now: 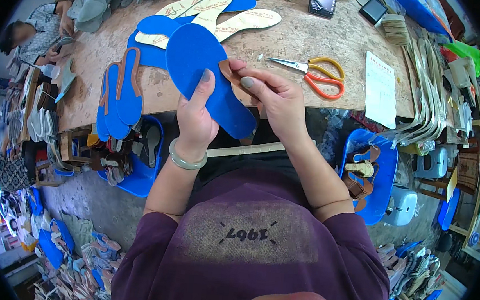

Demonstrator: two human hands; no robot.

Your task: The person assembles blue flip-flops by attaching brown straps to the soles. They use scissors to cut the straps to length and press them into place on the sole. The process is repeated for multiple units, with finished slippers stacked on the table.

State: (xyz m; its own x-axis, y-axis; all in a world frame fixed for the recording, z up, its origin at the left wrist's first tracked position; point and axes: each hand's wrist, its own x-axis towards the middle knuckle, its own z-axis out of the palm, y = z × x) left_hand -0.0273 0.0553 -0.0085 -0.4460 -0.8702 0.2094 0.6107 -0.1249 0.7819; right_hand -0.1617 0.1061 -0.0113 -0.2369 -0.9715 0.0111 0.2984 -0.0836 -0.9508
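Note:
My left hand (197,110) grips a blue shoe insole (197,53), thumb on its face and fingers behind it. The insole is tilted above the near table edge. A narrow brown strip (227,73) is pinched between the thumb and fingers of my right hand (278,99), its end touching the insole's right edge. More insoles (206,12), blue on one face and cream on the other, lie in a loose pile beyond. To the left, several blue insoles (122,104) with brown strips along their edges overlap at the table edge.
Scissors (313,74) with orange and yellow handles lie right of my hands, beside a paper sheet (379,87). A phone (322,1) lies at the far edge. Blue bins (379,203) with sandal parts stand below the table. Another person (41,27) sits at the far left.

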